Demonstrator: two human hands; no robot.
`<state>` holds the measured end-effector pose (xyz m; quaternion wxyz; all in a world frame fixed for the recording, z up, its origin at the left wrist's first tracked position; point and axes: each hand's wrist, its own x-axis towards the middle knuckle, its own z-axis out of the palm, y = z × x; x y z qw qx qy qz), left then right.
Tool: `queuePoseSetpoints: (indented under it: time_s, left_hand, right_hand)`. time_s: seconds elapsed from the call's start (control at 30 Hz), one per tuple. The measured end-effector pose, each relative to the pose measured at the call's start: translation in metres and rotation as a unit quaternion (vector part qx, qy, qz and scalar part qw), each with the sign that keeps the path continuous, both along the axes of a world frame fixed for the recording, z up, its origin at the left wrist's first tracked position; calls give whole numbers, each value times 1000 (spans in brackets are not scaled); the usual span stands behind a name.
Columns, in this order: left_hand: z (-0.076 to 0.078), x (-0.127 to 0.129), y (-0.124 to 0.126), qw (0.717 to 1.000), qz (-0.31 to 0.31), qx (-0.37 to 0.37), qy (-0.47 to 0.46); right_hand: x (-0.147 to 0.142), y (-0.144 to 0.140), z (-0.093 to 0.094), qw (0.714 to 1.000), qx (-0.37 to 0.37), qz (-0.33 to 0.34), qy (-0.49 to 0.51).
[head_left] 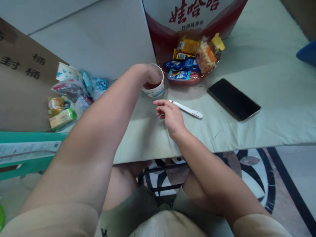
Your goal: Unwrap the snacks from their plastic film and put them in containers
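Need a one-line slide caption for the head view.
Left hand grips a paper cup while right hand hovers beside a white pen, near a snack bowl and phone.

- Left arm: bare, stretched forward and up from the lower left, forearm filling much of the view.
- Left hand (148,76): bent down at the wrist, fingers curled under and mostly hidden.
- Right arm: bare, angled in from the lower right, elbow bent.
- Right hand (170,115): palm down, fingers loosely curled, forefinger extended leftward, holding nothing.
- Knees: bare, apart, below both arms.
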<state>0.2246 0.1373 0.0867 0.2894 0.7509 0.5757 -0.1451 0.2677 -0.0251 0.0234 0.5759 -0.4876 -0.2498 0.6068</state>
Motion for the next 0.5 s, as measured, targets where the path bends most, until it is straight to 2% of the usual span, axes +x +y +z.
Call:
queuePoseSetpoints:
  time_s: [0.1, 0.17, 0.23, 0.3, 0.37, 0.4, 0.43, 0.5]
  left_hand:
    - [6, 5, -7, 999, 32, 12, 10]
    - [13, 3, -14, 994, 80, 61, -41]
    - [23, -8, -22, 983, 119, 85, -107]
    - [34, -33, -27, 967, 134, 114, -184]
    - [39, -71, -26, 929, 161, 200, -268]
    - [37, -94, -24, 893, 194, 267, -307]
    - [33, -118, -21, 856, 232, 336, -315]
    - [15, -165, -14, 807, 302, 434, -265]
  right_hand:
    - [-3, 1, -2, 1000, -5, 6, -8]
    - [-6, 0, -4, 1000, -2, 12, -22]
    - [-9, -4, -7, 999, 3, 20, -40]
    - [-12, -9, -10, 998, 4, 21, -60]
    - [-16, -16, -13, 996, 5, 16, -83]
    - [-18, -19, -14, 995, 8, 13, -95]
    - [-20, -21, -15, 994, 11, 12, -107]
    - [-25, -24, -18, 991, 22, 10, -128]
